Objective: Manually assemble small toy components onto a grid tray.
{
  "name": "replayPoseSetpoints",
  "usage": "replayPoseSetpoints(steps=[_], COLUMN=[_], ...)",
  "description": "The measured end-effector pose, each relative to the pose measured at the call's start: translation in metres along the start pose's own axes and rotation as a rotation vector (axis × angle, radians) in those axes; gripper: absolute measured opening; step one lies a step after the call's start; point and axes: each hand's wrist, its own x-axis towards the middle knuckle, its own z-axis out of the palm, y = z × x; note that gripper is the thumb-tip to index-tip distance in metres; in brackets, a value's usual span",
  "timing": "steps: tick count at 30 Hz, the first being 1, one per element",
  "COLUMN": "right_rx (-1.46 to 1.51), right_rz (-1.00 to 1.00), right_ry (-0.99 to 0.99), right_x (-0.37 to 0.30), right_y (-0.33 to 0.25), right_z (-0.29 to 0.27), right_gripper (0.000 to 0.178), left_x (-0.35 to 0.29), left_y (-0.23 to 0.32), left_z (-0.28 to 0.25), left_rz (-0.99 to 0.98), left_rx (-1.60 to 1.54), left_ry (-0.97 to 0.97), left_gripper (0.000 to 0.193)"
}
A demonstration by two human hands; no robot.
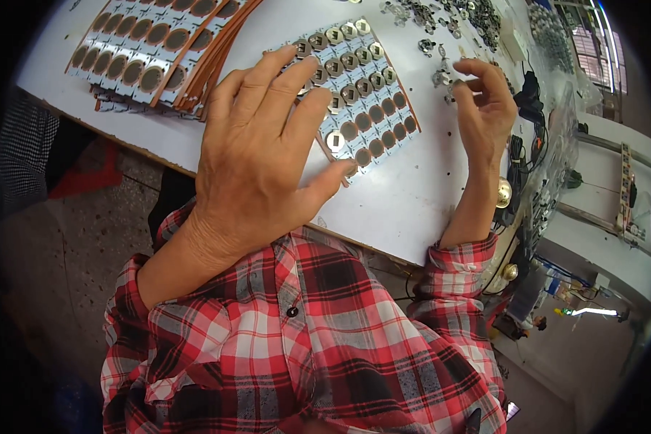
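Observation:
My left hand (257,141) lies with fingers spread over the left side of a panel of small circuit boards (369,127). Its thumb rests at the panel's near edge. Rows of round dark pads cover this panel, and silver metal clips (335,140) sit on many of the far ones. On the right, my right hand (487,105) is half curled, thumb and index fingertips apart. Those fingertips are beside a few loose metal clips (441,75) on the white table (390,210). I see nothing plainly held between them; the inner palm is hidden.
Stacked panels with orange edges (141,54) stand at the far left of the table. Loose metal parts (477,22) are heaped at the far right. Black cables (517,155) and clear plastic bags (557,145) line the right side. The table's front edge runs close to my body.

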Motion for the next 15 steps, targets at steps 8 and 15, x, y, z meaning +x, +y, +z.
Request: replayPoseSetpoints(steps=[8, 15], right_rx=[-0.172, 0.110], right_rz=[-0.232, 0.097], right_ry=[0.046, -0.051], right_x=[0.009, -0.004], right_y=[0.005, -0.006], right_z=[0.021, -0.019], right_gripper=[0.015, 0.033], left_x=[0.000, 0.001], left_y=[-0.001, -0.002], left_z=[0.000, 0.000], left_rz=[0.016, 0.037], left_rx=[0.049, 0.068], left_ry=[-0.021, -0.017], left_gripper=[0.062, 0.061])
